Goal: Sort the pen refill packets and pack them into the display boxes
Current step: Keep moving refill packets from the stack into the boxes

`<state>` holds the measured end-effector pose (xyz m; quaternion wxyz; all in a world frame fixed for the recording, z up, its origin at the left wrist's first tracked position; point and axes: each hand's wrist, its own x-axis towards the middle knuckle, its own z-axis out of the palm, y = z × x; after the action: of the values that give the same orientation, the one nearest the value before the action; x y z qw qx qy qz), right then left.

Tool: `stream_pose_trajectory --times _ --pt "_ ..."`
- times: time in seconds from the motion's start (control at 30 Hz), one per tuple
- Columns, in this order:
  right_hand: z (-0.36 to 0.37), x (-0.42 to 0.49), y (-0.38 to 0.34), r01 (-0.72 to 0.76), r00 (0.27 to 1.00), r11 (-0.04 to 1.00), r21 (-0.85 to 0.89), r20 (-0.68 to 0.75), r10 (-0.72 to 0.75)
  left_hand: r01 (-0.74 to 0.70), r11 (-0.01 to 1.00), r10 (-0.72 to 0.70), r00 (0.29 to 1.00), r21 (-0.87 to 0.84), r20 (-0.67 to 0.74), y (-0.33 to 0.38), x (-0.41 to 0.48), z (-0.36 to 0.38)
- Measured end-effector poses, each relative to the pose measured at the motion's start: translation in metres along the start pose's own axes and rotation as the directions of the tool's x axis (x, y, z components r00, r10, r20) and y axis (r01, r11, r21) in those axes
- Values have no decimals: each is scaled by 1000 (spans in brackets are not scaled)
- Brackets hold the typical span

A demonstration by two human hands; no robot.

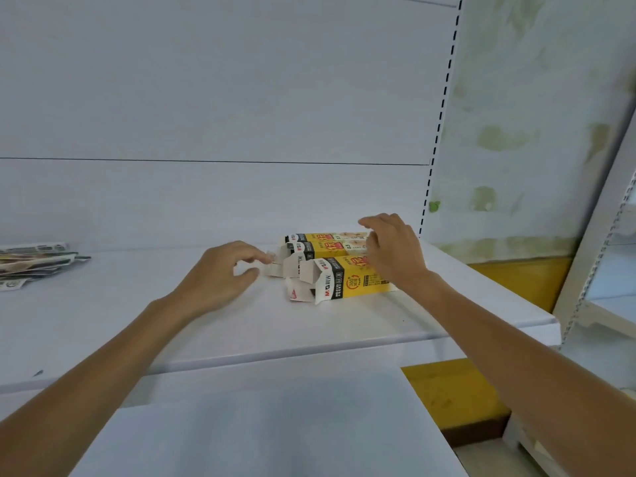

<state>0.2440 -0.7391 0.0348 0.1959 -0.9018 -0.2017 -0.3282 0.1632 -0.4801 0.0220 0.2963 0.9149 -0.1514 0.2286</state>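
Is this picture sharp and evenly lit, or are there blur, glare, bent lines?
Head view: soft, even light, no glare on the shelf, barely any shadow under the left hand; the slotted upright bows from wide-angle distortion; the packets at the left edge look smeared; print on the yellow boxes is fairly sharp.

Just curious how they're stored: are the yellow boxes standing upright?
No, the yellow boxes lie on their sides on the white shelf, flaps open at their left ends.

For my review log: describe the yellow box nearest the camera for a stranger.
On the white shelf, near its right end, the front box lies on its side, flaps open leftward. It alone sits nearest the shelf edge; the other boxes lie behind it.
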Motion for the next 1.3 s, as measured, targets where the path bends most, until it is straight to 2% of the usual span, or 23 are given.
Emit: stream_pose_trajectory --times 0.23,0.37,0.53,0.67,0.77,0.93,1.0,1.2,1.3 --pt "27 36 -93 125 992 991 40 -11 -124 112 992 -108 992 56 -63 -62 -36 -66" --pt "66 54 -168 171 985 982 84 18 -173 240 966 -233 970 100 -76 -119 -68 -124" --pt "123 69 -267 175 972 964 201 124 -202 362 908 -337 930 211 -146 -195 -99 -206" --pt "170 72 -338 255 910 951 173 291 -297 478 839 -447 878 259 -171 -261 -121 -255" --pt "199 74 -378 292 850 940 179 401 -341 493 822 -472 870 286 -145 -299 -129 -276" --pt "223 80 -423 282 833 936 213 430 -349 445 856 -460 888 264 -7 -330 -132 -286" --pt "233 78 -432 284 824 938 201 449 -346 432 876 -440 898 216 -14 -337 -134 -285" --pt "244 75 -435 368 856 928 55 370 -362 436 899 -437 897 -33 -67 -350 -133 -288" --pt "238 79 -437 306 897 942 141 289 -334 408 913 -408 911 -24 -57 -349 -132 -286"
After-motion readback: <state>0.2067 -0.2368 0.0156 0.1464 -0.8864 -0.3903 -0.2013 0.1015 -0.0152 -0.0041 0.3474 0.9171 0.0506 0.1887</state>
